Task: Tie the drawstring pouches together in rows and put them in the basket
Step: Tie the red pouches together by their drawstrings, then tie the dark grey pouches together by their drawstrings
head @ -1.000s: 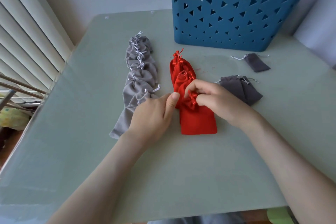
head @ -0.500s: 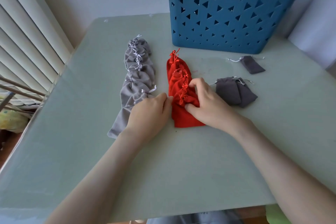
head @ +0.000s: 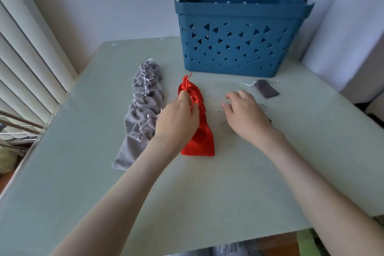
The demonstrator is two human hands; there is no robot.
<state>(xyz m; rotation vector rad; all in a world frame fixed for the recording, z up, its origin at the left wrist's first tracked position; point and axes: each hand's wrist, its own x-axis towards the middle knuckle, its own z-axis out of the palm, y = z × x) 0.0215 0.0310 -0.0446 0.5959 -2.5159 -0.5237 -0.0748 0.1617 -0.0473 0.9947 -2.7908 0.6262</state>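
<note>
A row of red satin pouches [head: 200, 141] tied together lies in the middle of the table. My left hand [head: 176, 122] rests on its upper half with the fingers stretched along the pouches. Left of it lies a longer row of light grey pouches [head: 145, 110] joined by their silver strings. My right hand [head: 245, 116] hovers low to the right of the red row, fingers spread, covering the loose dark grey pouches; only a dark corner [head: 270, 120] and a string show. One more small dark grey pouch [head: 267, 89] lies alone near the blue basket [head: 228, 56].
The pale green table [head: 207, 193] has its front edge near my body and its left edge beside window blinds [head: 27, 68]. The basket stands at the back right, next to a curtain [head: 342, 27]. Its inside is mostly hidden by the rim.
My right hand has let go of the red row and moved right over the dark grey pouches. My left hand has slid up onto the red row. The view has tilted up.
</note>
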